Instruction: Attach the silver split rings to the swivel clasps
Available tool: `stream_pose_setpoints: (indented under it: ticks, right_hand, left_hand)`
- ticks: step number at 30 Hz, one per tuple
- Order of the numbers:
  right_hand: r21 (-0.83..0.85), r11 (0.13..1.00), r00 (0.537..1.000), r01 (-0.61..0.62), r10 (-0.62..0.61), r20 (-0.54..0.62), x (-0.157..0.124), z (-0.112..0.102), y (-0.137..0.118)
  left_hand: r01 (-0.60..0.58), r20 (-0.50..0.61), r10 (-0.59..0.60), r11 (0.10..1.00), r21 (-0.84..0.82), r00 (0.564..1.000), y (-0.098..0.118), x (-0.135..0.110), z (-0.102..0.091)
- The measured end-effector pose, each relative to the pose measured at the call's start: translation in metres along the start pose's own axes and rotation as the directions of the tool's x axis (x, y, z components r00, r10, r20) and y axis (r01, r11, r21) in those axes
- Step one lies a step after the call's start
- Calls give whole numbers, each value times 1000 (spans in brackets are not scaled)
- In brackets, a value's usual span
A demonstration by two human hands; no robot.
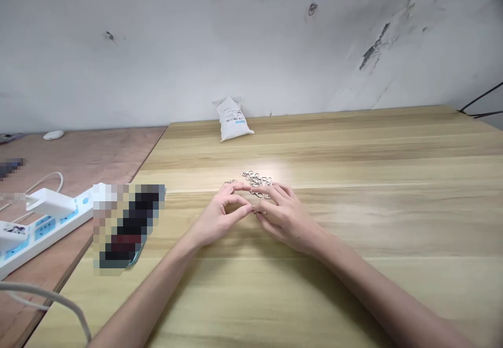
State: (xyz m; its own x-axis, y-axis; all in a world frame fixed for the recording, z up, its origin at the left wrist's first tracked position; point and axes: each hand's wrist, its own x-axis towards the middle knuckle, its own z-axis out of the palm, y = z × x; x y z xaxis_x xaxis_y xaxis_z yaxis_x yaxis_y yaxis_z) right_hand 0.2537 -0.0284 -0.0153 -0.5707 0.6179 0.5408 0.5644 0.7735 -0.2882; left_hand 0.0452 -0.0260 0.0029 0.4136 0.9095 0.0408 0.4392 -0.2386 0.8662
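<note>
My left hand (223, 214) and my right hand (285, 214) meet over the wooden table, fingertips almost touching. Between the right thumb and fingers is a small silvery metal clasp (260, 213), partly hidden by them. The left thumb and a finger pinch together at the clasp's left end. Just beyond the fingers lies a small pile of metal clasps with rings (257, 179), its near side covered by my right hand. One more clasp (230, 182) lies apart, beyond the left fingers.
A white plastic packet (233, 120) with a printed label stands near the wall. At left are a blurred-out phone (133, 227), a white power strip (84, 204) with chargers plugged in, and a white cable (58, 298). A lower brown table (106, 151) adjoins there.
</note>
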Motion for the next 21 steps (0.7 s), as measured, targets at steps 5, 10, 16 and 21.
stream_pose_setpoints:
  ticks: [5, 10, 16, 21]
  right_hand:
    - [-177, 979, 993, 100, -108, -38, 0, 3, 1]
    - [-293, 938, 980, 187, -200, -16, 0, 0, 3]
    - [-343, 901, 956, 266, -292, -26, -2, -4, -1]
    - [-368, 884, 946, 289, -323, -35, -2, -4, -7]
  left_hand:
    - [76, 13, -75, 997, -23, 997, 0, 1, 0]
    - [84, 1, -84, 996, -10, 996, 2, 2, 0]
    - [146, -13, -146, 989, -14, 989, 3, 2, 0]
    - [163, -3, -164, 986, -14, 987, 6, 2, -3]
